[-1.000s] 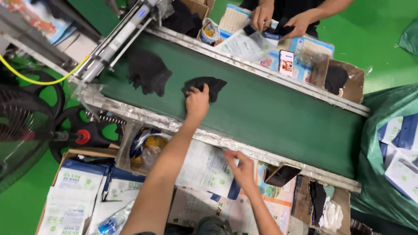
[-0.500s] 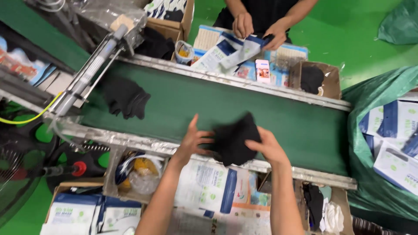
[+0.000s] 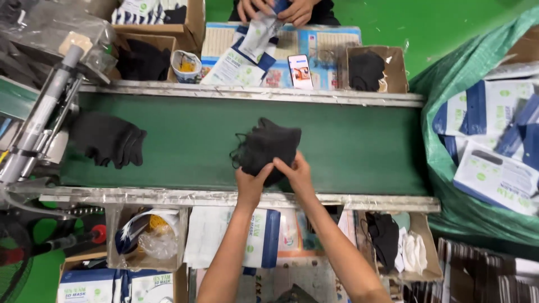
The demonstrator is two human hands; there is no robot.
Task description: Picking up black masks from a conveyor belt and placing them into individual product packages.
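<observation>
Hands — left (image 3: 251, 183), right (image 3: 296, 173) — each grip pinching black masks (image 3: 268, 147), probably a stack, over green belt (image 3: 359, 148)

Bright, even overhead light; a soft picture.
The green belt (image 3: 359, 146) is evenly lit, with only faint shadows under the hands. Dull glare lies on the metal rails (image 3: 252, 94) and the plastic wrap far left. Fine detail is smeared throughout, the black masks (image 3: 268, 147) show little texture, and the edges bend slightly.

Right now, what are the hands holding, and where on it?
Both the left hand and right hand grip a stack of black masks by its near edge.
</observation>
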